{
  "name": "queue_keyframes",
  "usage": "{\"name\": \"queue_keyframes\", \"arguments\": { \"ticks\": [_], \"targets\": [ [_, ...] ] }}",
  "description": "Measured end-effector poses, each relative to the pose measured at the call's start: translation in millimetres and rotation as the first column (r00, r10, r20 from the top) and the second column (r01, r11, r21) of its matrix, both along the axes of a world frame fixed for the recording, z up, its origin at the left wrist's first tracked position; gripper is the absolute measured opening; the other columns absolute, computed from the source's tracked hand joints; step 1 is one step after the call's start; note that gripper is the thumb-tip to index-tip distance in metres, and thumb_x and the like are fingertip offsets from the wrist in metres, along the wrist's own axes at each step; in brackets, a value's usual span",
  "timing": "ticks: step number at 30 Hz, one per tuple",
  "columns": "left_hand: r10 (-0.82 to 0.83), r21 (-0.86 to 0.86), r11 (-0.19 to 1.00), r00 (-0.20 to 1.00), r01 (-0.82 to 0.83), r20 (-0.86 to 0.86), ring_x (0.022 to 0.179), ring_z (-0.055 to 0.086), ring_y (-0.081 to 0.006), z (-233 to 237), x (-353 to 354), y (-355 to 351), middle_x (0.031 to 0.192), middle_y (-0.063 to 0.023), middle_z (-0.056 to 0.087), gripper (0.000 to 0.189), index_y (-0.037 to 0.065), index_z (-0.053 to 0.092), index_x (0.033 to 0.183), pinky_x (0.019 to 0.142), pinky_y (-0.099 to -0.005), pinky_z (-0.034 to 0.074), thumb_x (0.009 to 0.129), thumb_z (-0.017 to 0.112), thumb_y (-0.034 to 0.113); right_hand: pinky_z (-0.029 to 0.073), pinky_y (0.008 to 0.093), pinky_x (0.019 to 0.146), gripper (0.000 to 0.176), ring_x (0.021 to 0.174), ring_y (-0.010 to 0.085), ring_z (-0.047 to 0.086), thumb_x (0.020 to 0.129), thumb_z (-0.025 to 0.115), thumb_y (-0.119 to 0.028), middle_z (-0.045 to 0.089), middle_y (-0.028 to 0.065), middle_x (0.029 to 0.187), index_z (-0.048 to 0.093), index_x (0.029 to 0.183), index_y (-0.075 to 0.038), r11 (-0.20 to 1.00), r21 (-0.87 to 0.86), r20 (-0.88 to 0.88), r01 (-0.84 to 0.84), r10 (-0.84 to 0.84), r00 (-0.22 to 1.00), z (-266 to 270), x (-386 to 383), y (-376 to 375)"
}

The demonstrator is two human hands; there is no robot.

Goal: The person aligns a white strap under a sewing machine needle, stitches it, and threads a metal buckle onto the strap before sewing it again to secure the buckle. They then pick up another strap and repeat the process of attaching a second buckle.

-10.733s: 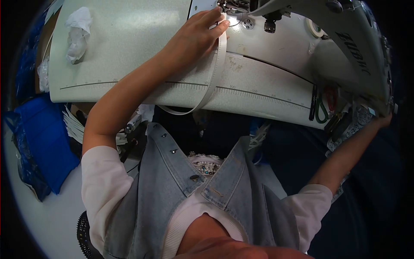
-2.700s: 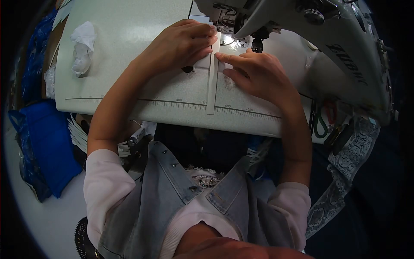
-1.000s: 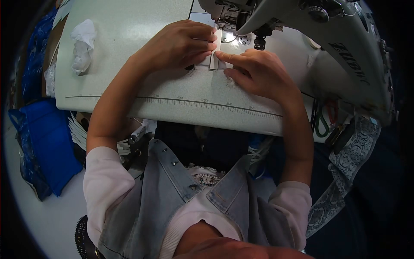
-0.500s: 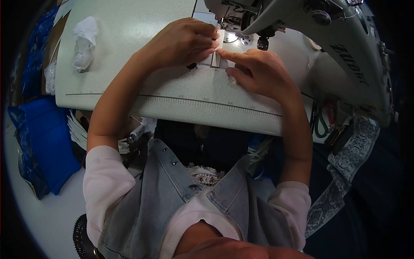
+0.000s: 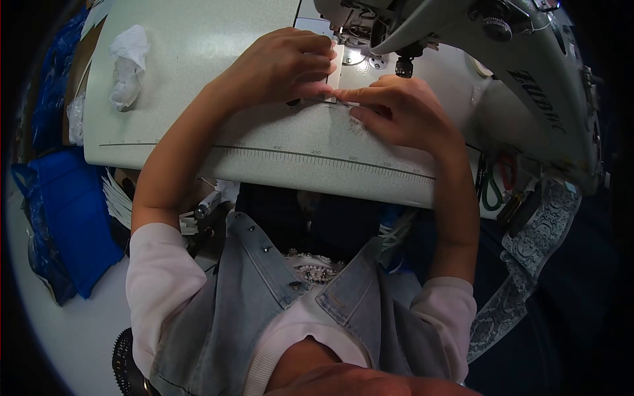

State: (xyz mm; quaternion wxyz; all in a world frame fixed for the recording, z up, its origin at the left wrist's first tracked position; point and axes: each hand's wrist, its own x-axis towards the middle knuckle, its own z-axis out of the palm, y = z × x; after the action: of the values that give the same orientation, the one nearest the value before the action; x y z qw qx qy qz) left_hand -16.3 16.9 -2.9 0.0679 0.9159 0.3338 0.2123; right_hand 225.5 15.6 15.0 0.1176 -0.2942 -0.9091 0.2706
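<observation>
A narrow pale strip (image 5: pixel 337 74) lies on the machine bed just in front of the needle area of the sewing machine (image 5: pixel 456 26). My left hand (image 5: pixel 284 69) is at its left side, fingers curled together with the tips on the strip. From the right, my right hand (image 5: pixel 403 109) reaches in, index finger stretched to the strip's near end and touching it close to my left thumb. The right thumb is apart from the index finger, and the other fingers are curled under.
Crumpled white material (image 5: pixel 129 66) lies at the bed's left. A printed ruler (image 5: pixel 317 153) runs along the front edge. Blue bags (image 5: pixel 72 218) are at the left; green-handled scissors (image 5: pixel 492 188) and lace (image 5: pixel 535 244) are at the right.
My right index fingertip has moved slightly toward me along the strip. My left thumb has come down nearer the strip's front end, covering more of it.
</observation>
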Motion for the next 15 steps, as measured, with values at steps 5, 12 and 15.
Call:
{"name": "queue_keyframes", "arguments": {
  "ticks": [5,12,15],
  "targets": [
    [-0.012,0.013,1.0,0.999,0.012,0.031,0.098,0.06,-0.0215,-1.6,-0.9,3.2,0.107,-0.0044,0.062,0.026,0.009,0.067,0.091,0.089,-0.0355,0.047,0.074,0.072,0.027,0.044,0.0328,0.056,0.028,0.06,0.0201,0.057,0.078,0.067,-0.023,0.06,0.0052,0.067,0.069,0.106,-0.021,1.0,-0.013,-0.01,0.014,-0.014,1.0,-1.8,0.3,0.8],
    [-0.184,0.077,0.982,0.97,0.174,0.158,0.08,0.063,-0.0229,-5.6,-5.6,16.5,0.088,-0.0064,0.064,0.017,0.005,0.066,0.079,0.072,-0.033,0.051,0.073,0.072,0.019,0.036,0.0277,0.048,0.034,0.05,0.0134,0.043,0.077,0.066,-0.011,0.047,0.0022,0.058,0.069,0.109,-0.02,0.995,-0.099,-0.024,-0.021,0.019,1.0,4.1,0.7,7.6],
    [0.061,-0.023,0.998,0.972,-0.058,0.227,0.08,0.063,-0.0222,17.3,-29.9,12.6,0.087,-0.0061,0.066,0.008,0.006,0.069,0.082,0.072,-0.0315,0.051,0.078,0.071,0.012,0.034,0.0297,0.046,0.028,0.045,0.0143,0.042,0.076,0.066,-0.01,0.048,0.0051,0.052,0.07,0.102,-0.016,0.984,-0.177,-0.103,0.032,-0.05,0.993,-8.1,1.2,11.8]
  ]
}}
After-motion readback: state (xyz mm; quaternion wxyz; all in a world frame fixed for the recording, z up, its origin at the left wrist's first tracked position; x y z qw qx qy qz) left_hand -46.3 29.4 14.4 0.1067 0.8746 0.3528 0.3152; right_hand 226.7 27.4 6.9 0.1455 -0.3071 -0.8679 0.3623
